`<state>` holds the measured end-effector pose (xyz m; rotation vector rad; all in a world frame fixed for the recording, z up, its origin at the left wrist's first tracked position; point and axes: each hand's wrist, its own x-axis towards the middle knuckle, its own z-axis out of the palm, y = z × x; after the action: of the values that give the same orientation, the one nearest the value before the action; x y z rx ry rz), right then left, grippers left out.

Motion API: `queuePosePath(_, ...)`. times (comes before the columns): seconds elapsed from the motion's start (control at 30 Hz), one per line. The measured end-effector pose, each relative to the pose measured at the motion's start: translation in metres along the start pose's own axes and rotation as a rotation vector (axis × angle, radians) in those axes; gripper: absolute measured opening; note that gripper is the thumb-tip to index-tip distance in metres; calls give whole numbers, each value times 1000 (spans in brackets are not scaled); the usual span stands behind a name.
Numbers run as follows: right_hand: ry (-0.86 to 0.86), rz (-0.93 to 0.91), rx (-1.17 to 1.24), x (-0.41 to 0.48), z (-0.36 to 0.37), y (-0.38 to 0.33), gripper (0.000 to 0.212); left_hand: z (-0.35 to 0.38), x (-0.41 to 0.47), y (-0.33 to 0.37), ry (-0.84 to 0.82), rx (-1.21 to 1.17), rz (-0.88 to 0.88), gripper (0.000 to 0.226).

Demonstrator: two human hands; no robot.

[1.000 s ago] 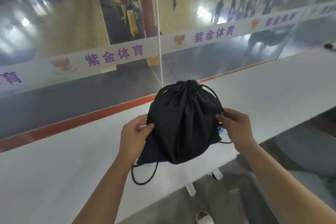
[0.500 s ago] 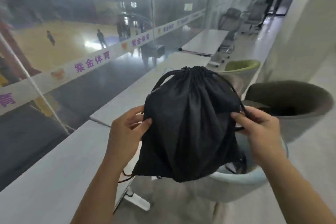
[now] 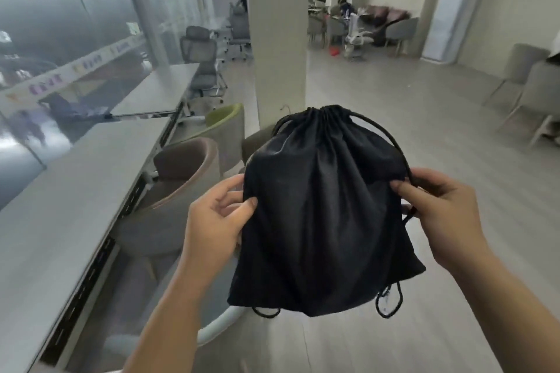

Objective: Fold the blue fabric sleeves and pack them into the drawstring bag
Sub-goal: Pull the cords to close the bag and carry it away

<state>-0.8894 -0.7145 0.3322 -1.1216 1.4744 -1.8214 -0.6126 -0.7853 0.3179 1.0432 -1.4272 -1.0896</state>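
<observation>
Since the earlier frame we have turned away from the long grey table (image 3: 75, 179), carrying the black fabric drawstring bag (image 3: 324, 215). Our left hand (image 3: 212, 221) and right hand (image 3: 439, 212) pinch its soft, gathered sides, cinched top upward, above the floor.

The long grey table (image 3: 69, 191) at left lies bare beside chairs (image 3: 181, 179).

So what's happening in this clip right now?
A person holds a black drawstring bag up in the air, the left hand pinching its left edge and the right hand gripping its right edge. The bag's mouth is cinched shut. No blue sleeves are visible. A long grey table runs along the left.
</observation>
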Motion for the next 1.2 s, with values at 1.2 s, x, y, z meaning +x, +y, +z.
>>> queuePosePath(1.2, 444, 208, -50, 683, -189, 260, 18, 533, 644, -174, -358, 18, -104, 40)
